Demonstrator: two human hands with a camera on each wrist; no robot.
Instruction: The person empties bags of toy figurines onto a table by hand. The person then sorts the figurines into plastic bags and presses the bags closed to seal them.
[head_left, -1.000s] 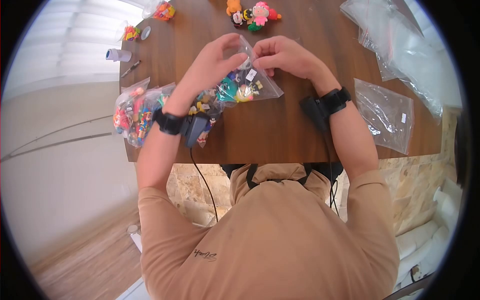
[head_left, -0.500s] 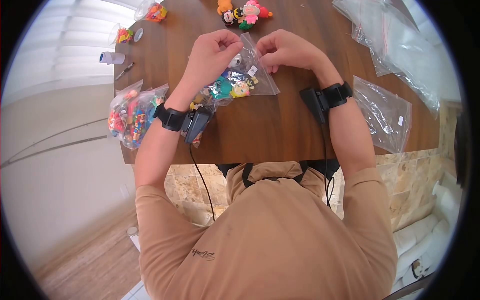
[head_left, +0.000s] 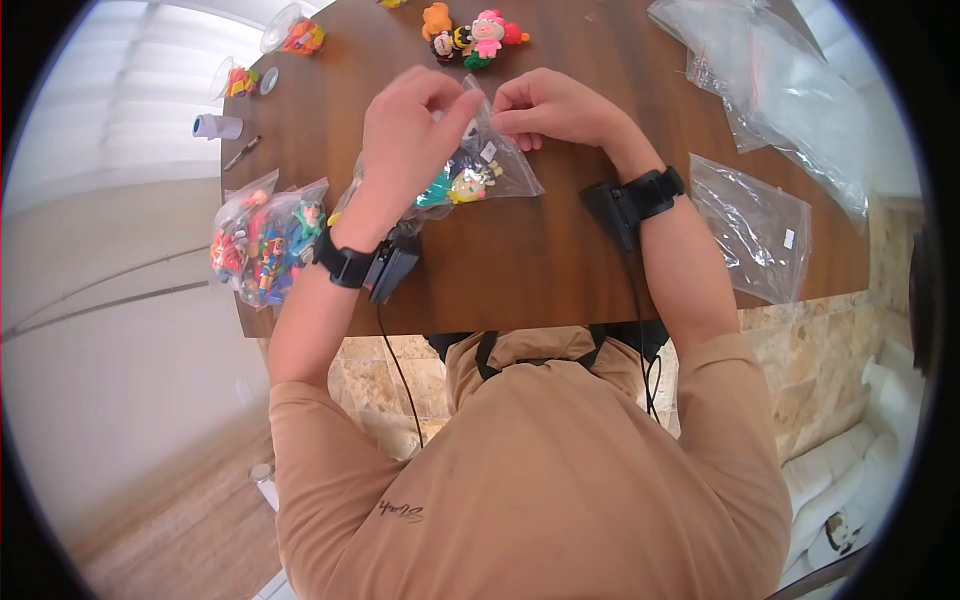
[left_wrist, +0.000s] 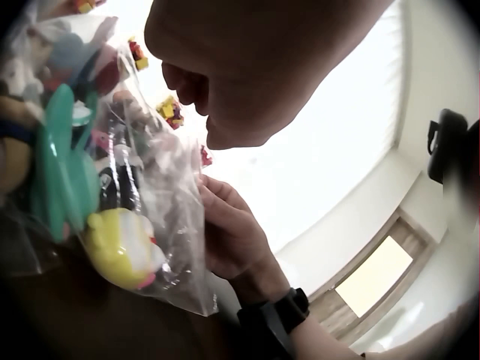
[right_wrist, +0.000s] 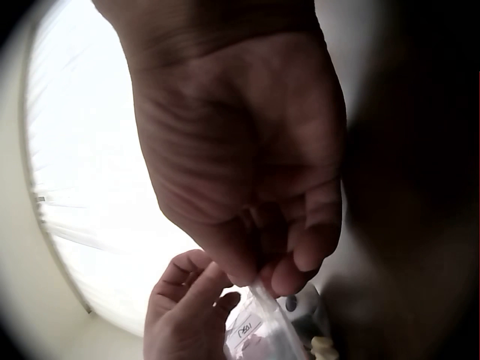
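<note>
A clear zip bag (head_left: 515,180) full of small toy figures stands between my hands. Inside show a teal piece (left_wrist: 64,165) and a yellow-and-white figure (left_wrist: 120,251); a white label (head_left: 488,151) is on the plastic. My left hand (head_left: 415,130) pinches the bag's upper edge between thumb and fingers, its forearm covering part of the bag. Close beside it, my right hand (head_left: 555,108) pinches the same edge; in the right wrist view its thumb and fingertips (right_wrist: 289,277) meet on the plastic rim.
More bagged figures (head_left: 268,250) lie at the table's left. Loose figures (head_left: 487,35) stand at the back. Tubs of colourful pieces (head_left: 300,38), a white bottle (head_left: 218,127) and a pen (head_left: 242,152) sit back left. Flat plastic bags (head_left: 750,225) lie on the right.
The left hand has shifted along the bag's upper edge and its wrist has come in over the bag. The right hand stays at the edge, and the head view has shifted slightly.
</note>
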